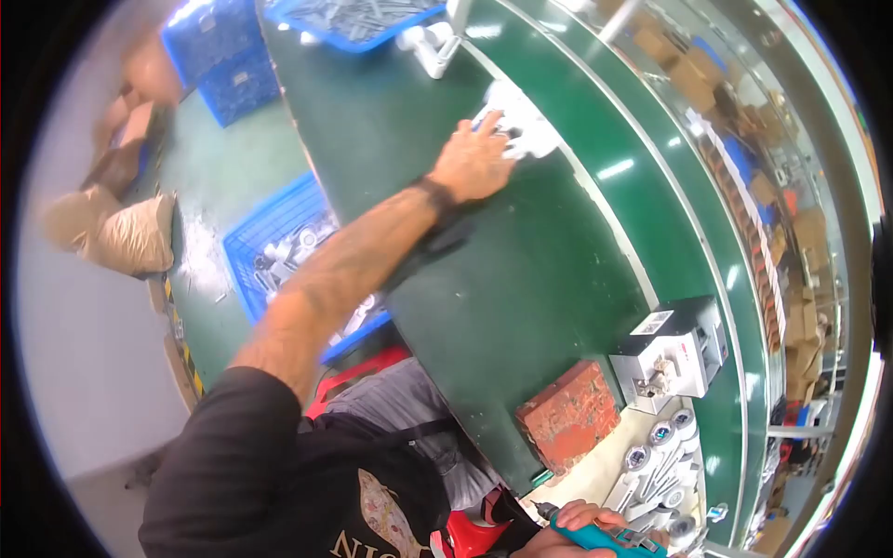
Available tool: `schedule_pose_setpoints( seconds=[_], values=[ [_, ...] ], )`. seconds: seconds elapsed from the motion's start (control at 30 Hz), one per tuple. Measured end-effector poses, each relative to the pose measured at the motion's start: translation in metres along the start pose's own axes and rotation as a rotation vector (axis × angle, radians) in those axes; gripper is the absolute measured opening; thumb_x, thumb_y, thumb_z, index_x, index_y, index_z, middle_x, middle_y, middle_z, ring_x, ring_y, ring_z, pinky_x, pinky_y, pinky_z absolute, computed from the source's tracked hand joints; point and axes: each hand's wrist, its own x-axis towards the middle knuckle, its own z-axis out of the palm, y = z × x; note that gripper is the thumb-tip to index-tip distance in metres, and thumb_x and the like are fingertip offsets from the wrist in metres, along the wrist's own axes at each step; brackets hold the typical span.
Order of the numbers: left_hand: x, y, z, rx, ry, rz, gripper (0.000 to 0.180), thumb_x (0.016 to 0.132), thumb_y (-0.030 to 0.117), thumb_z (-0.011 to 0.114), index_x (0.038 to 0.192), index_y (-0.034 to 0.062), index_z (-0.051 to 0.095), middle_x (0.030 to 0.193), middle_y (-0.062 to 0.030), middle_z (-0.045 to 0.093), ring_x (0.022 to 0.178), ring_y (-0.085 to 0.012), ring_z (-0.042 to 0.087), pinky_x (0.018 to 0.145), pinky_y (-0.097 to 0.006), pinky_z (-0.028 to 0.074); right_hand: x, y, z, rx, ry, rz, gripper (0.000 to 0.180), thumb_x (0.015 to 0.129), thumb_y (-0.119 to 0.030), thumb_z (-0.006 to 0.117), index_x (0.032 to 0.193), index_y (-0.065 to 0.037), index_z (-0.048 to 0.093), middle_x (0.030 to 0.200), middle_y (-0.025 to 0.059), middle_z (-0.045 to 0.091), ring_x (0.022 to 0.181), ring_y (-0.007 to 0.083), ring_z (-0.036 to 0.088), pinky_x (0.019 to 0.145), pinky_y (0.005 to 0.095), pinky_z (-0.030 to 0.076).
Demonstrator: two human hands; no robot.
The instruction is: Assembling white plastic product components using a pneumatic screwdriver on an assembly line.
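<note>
L hand (476,160) is stretched far out on the green table (521,279). Fingers spread open, flat on a pile of white parts (523,128) near the table's far edge. Can't tell if it grips one. R hand (581,523) is low by the body, closed round a teal tool (603,539) w/ a metal tip.

Packages & labels: 1 grey-and-white box machine (674,352) on the table, w/ a small white sticker on top and a red-and-white one on its side. Next to it, 1 red brick-like block (569,417). Brown boxes (684,70) are stacked past the belt, too many and too blurry to count.

Table is dark green, w/ a white line along a long green belt (651,139). Floor is green too. 3 blue crates: one (353,17) at the table's far end w/ grey bits, one (223,56) on the floor, one (279,251) under the arm w/ white parts. Tan sacks (126,232) on the floor at left. Round metal pieces (656,456) on a pale tray near the R hand.
</note>
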Motion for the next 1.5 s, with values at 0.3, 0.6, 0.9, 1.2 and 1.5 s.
schedule_pose_setpoints(
  seconds=[0.3, 0.6, 0.9, 1.2, 1.5],
  values=[
    [-0.137, 0.013, -0.135, 0.024, 0.054, -0.181, 0.05, 0.086, 0.019, 0.073, 0.133, 0.0113, 0.061, 0.147, -0.0174, 0.049, 0.123, -0.0396, 0.052, 0.103, -0.046, 0.043, 0.031, 0.002, 0.003, 0.045, -0.039, -0.013, 0.071, 0.092, -0.07, 0.051, 0.115, -0.003, 0.054, 0.071, 0.0068, 0.048, 0.061, 0.0195, 0.044, 0.059, 0.0312, 0.039],
    [-0.308, -0.062, -0.126, 0.128, -0.005, -0.492, 0.049, 0.086, 0.017, 0.077, 0.129, 0.0006, 0.058, 0.131, -0.0185, 0.058, 0.122, -0.0361, 0.054, 0.105, -0.045, 0.043, 0.046, 0.022, -0.019, 0.316, 0.109, 0.119, 0.069, 0.091, -0.066, 0.056, 0.117, -0.002, 0.053, 0.076, 0.0101, 0.051, 0.067, 0.0225, 0.049, 0.065, 0.0367, 0.042],
    [-0.119, 0.139, -0.13, -0.616, 0.029, -0.232, 0.032, 0.098, 0.005, 0.057, 0.13, 0.0016, 0.058, 0.117, -0.0089, 0.062, 0.107, -0.0185, 0.059, 0.099, -0.033, 0.046, 0.047, -0.011, -0.041, -0.151, 0.002, -0.01, 0.078, 0.089, -0.075, 0.052, 0.106, 0.0, 0.049, 0.065, 0.0095, 0.054, 0.053, 0.0199, 0.055, 0.051, 0.0313, 0.047],
    [-0.124, 0.422, -0.034, -0.676, -0.704, 0.859, 0.035, 0.092, 0.039, 0.064, 0.107, 0.0072, 0.068, 0.085, -0.0128, 0.066, 0.075, -0.0278, 0.068, 0.063, -0.043, 0.053, 0.007, -0.032, -0.064, -0.014, 0.075, 0.025, 0.067, 0.089, -0.061, 0.065, 0.109, 0.001, 0.05, 0.077, 0.0127, 0.058, 0.061, 0.0208, 0.057, 0.056, 0.0326, 0.048],
    [-0.139, 0.414, -0.036, -0.733, -0.685, 0.915, 0.041, 0.093, 0.037, 0.061, 0.12, 0.0051, 0.061, 0.096, -0.0114, 0.06, 0.076, -0.0279, 0.063, 0.061, -0.038, 0.05, 0.01, -0.027, -0.083, 0.087, 0.07, 0.066, 0.064, 0.087, -0.052, 0.075, 0.114, 0.002, 0.054, 0.087, 0.0143, 0.062, 0.072, 0.0206, 0.062, 0.064, 0.0323, 0.049]
  ],
)
